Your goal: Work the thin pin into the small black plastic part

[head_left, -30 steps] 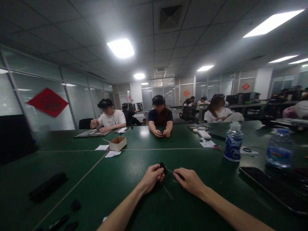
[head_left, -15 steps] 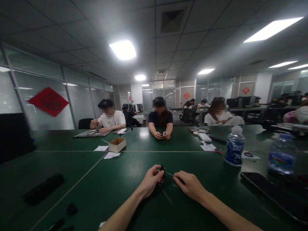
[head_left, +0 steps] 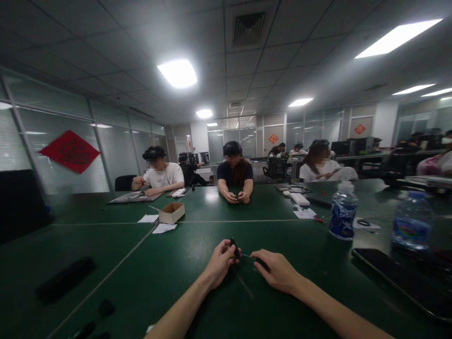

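In the head view, my left hand is closed around a small black part, which stands up between thumb and fingers. My right hand grips a screwdriver; its dark handle is mostly covered by the palm and fingers. The thin metal shaft runs left from the right fingers to the black part. Whether its tip touches or enters the part is too small to tell. Both hands are held over the green table.
To the right are a blue-labelled bottle, a second bottle and a phone. A cardboard box lies ahead left. A dark case and black pieces are at the near left. Several people sit beyond.
The black part has tilted a little to the left in my left hand. My right hand has shifted slightly, with the shaft still pointing at the part. The view has turned slightly.
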A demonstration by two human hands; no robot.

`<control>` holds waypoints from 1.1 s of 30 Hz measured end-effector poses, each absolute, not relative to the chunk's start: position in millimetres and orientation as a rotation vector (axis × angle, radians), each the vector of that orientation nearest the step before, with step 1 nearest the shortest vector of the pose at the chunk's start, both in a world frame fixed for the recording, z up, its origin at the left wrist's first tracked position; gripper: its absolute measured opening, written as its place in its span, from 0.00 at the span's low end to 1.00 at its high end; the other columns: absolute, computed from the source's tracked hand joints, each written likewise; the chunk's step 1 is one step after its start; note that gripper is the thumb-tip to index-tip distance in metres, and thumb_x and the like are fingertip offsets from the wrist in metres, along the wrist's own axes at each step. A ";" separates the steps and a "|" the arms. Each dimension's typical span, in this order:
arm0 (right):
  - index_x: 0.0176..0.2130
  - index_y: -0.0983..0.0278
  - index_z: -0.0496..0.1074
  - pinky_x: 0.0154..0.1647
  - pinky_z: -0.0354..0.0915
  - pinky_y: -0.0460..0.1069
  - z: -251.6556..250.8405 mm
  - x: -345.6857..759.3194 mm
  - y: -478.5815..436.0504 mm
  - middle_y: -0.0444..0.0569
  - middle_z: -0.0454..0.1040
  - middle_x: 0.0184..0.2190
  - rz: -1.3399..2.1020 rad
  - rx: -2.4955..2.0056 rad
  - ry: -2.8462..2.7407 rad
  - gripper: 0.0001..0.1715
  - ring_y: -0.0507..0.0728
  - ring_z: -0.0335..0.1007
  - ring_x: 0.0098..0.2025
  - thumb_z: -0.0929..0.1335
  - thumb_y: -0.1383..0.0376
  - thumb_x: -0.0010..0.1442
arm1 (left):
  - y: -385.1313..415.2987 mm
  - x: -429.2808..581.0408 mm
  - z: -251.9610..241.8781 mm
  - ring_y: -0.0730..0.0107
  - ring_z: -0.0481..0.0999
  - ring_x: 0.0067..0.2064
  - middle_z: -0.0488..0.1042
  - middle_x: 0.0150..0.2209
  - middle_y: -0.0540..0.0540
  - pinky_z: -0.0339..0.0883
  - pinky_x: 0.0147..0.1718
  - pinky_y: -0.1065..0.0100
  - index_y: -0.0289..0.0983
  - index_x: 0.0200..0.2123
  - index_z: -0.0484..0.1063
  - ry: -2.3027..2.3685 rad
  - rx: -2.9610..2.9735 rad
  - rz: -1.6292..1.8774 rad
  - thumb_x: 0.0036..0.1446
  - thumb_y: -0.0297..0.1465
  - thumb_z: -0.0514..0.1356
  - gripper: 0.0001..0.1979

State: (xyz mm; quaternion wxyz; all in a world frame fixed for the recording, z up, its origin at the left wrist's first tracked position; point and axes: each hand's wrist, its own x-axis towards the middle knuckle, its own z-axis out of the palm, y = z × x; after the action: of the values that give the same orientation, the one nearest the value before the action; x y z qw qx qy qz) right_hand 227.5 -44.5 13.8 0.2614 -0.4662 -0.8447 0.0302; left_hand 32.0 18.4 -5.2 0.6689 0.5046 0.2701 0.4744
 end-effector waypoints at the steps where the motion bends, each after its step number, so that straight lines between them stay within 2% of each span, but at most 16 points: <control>1: 0.47 0.64 0.67 0.37 0.65 0.48 13.4 227.6 -44.5 0.51 0.72 0.38 0.079 -1.266 -2.289 0.16 0.55 0.69 0.37 0.58 0.63 0.62 | 18.0 31.8 -4.4 0.71 0.70 0.35 0.71 0.34 0.44 0.62 0.33 0.70 0.34 0.36 0.67 0.615 1.136 1.067 0.49 0.38 0.64 0.16; 10: 0.47 0.64 0.67 0.38 0.64 0.49 10.0 229.6 -41.3 0.51 0.71 0.38 0.086 -1.275 -2.266 0.16 0.55 0.68 0.36 0.58 0.63 0.63 | 19.6 30.4 -5.2 0.71 0.71 0.35 0.71 0.35 0.43 0.63 0.33 0.71 0.34 0.43 0.68 0.583 1.127 1.050 0.51 0.33 0.63 0.16; 20: 0.46 0.64 0.68 0.36 0.64 0.48 16.3 229.0 -46.2 0.50 0.71 0.37 0.116 -1.292 -2.321 0.16 0.54 0.68 0.35 0.58 0.63 0.63 | 16.9 30.8 -1.7 0.67 0.71 0.39 0.71 0.36 0.42 0.65 0.39 0.66 0.33 0.42 0.71 0.593 1.114 1.052 0.49 0.32 0.64 0.16; 33: 0.46 0.62 0.69 0.34 0.62 0.46 12.1 228.3 -44.7 0.50 0.72 0.35 -0.016 -1.311 -2.337 0.17 0.54 0.68 0.34 0.57 0.63 0.63 | 19.2 29.8 -5.1 0.66 0.72 0.40 0.73 0.38 0.40 0.64 0.42 0.67 0.32 0.39 0.73 0.558 1.109 1.034 0.47 0.30 0.65 0.14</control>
State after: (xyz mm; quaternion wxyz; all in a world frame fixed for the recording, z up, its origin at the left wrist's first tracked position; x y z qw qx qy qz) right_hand 228.3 -44.7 12.1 0.2290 -0.4762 -0.8490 -0.0058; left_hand 29.8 19.2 -5.1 0.6910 0.4963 0.2497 0.4624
